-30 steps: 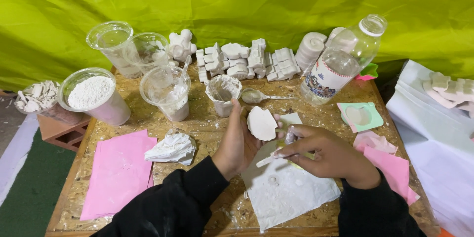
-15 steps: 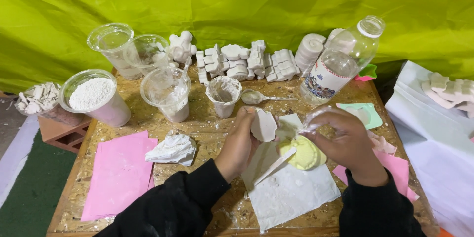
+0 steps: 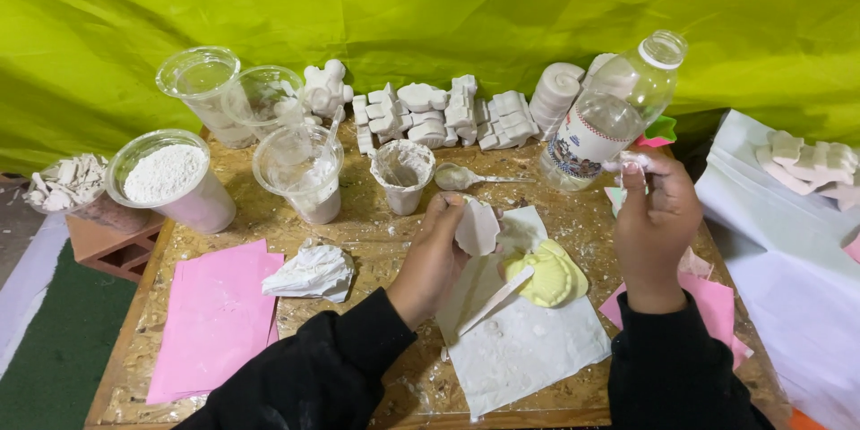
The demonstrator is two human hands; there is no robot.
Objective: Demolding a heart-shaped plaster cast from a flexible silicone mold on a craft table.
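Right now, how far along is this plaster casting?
Done: a row of white casts stands at the back. In hand: the left hand holds a fresh white cast, and the right hand is raised, pinching something small. Left: the yellow mould lies on the white paper, and powder fills the tub.

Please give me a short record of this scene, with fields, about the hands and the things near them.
left hand: holds a white plaster piece
right hand: raised, fingertips pinched, content too small to tell
between hands: yellow mould and a flat stick on white paper
behind: plastic bottle, spoon, cups, row of plaster casts
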